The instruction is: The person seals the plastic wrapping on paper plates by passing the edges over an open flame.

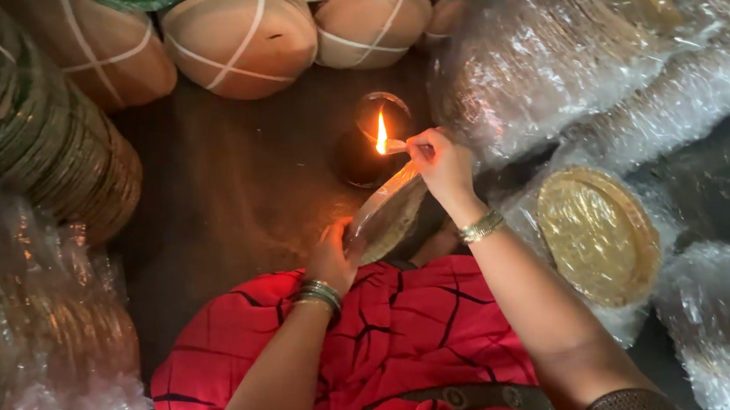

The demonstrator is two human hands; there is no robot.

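Note:
My left hand (334,256) grips the near edge of a plastic-wrapped stack of plates (388,216), held tilted over my lap. My right hand (440,165) pinches the wrap's loose end at the stack's far edge and holds it at a small flame (381,134). The flame burns on a dark lamp (372,150) standing on the brown floor just beyond the stack. Both wrists wear bangles. A red cloth with black lines (390,338) covers my lap.
Several wrapped bundles of golden plates (596,235) lie to the right and at the upper right (558,41). Tied round bundles (237,40) line the far side. A tall stack of green-edged plates (31,132) stands left, with more wrapped stacks (43,334) below it.

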